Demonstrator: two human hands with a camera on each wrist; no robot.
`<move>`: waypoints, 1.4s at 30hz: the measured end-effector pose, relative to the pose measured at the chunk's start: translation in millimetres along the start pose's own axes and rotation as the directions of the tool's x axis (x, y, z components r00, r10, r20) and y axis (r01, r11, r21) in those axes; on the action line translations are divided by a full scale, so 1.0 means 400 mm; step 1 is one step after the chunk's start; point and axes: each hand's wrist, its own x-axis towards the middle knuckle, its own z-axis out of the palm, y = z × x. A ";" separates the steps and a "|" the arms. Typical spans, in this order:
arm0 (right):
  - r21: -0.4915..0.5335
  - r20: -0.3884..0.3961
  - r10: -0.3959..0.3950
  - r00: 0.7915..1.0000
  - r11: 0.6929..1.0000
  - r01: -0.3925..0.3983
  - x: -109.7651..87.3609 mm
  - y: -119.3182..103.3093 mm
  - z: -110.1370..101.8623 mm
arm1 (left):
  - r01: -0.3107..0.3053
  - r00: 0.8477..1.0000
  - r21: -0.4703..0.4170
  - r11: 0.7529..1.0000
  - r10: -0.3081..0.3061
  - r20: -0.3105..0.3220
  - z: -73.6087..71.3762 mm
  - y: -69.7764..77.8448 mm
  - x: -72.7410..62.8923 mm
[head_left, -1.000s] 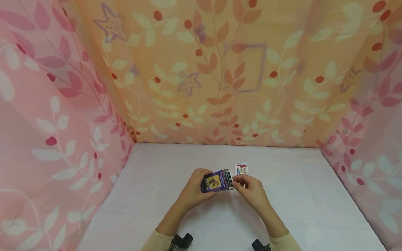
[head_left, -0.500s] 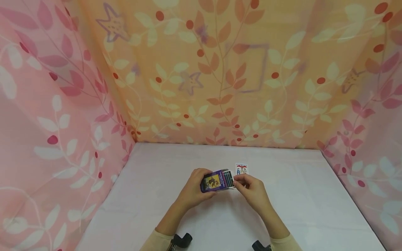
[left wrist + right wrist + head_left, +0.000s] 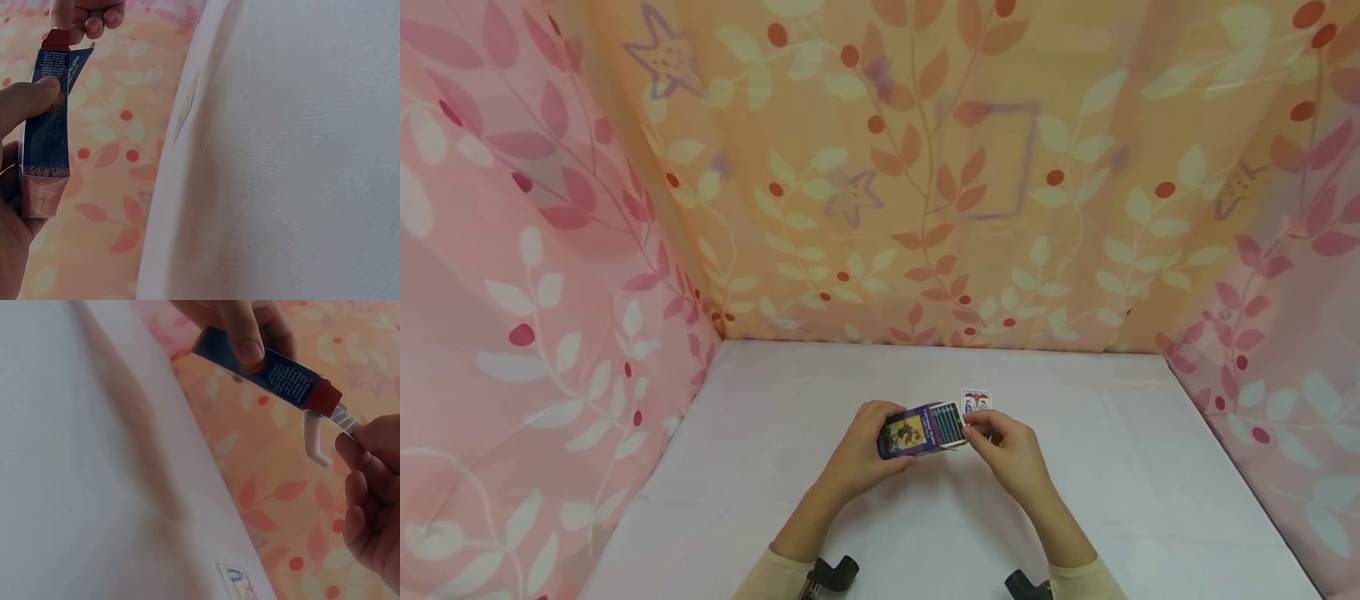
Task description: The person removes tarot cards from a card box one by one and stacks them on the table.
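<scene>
My left hand (image 3: 859, 454) grips a purple-blue card box (image 3: 904, 433) with a yellow picture on its front. The box's open end points right, toward my right hand (image 3: 1015, 457). A playing card (image 3: 947, 423) with a dark striped face sticks partly out of that end. Thumb and fingers of my right hand pinch its outer edge. The right wrist view shows a red side flap (image 3: 325, 397) and a bent white flap (image 3: 314, 436) at the opening. Whether more than one card is sliding out, I cannot tell.
Just beyond my right hand, a picture card (image 3: 976, 400) lies face up on the white tabletop (image 3: 820, 375). Patterned cloth (image 3: 925, 167) hangs along the back and both sides. Each wrist wears a black camera mount (image 3: 837, 573).
My right hand has drawn the playing card farther out of the box, moving slightly right. My left hand and the box have stayed nearly in place.
</scene>
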 end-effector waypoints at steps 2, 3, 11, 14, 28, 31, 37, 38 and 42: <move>-0.004 -0.008 -0.005 1.000 1.000 0.005 0.000 0.003 -0.002 | 0.007 1.000 0.002 1.000 -0.007 0.007 0.001 -0.002 -0.001; -0.006 -0.014 -0.013 1.000 1.000 0.013 0.000 0.003 -0.003 | 0.008 1.000 0.002 1.000 -0.008 0.009 0.001 -0.002 -0.001; 0.011 -0.057 -0.061 0.996 0.998 0.062 0.010 0.002 -0.013 | 0.003 1.000 -0.005 1.000 -0.003 -0.007 -0.004 0.001 0.007; 0.017 -0.066 -0.064 0.996 0.998 0.065 0.011 0.007 -0.014 | 0.010 1.000 -0.011 1.000 -0.011 -0.006 -0.005 0.001 0.006; 0.023 -0.093 -0.048 0.995 0.998 0.050 0.008 0.027 -0.014 | 0.049 0.999 -0.027 0.998 -0.049 0.001 -0.004 0.000 -0.005; 0.018 -0.098 -0.045 0.994 0.999 0.047 0.008 0.027 -0.014 | 0.055 0.999 -0.024 0.998 -0.055 0.001 -0.005 0.000 -0.006; 0.006 -0.113 -0.066 0.991 0.998 0.067 0.011 0.023 -0.021 | 0.031 1.000 -0.019 0.999 -0.031 -0.003 -0.005 -0.001 0.000; 0.005 -0.116 -0.069 0.991 0.998 0.070 0.013 0.022 -0.023 | 0.029 1.000 -0.020 0.999 -0.029 -0.005 -0.005 -0.001 0.001; 0.009 -0.117 -0.065 0.991 0.998 0.067 0.019 0.020 -0.028 | 0.031 0.999 -0.023 0.999 -0.031 -0.014 -0.008 0.001 0.001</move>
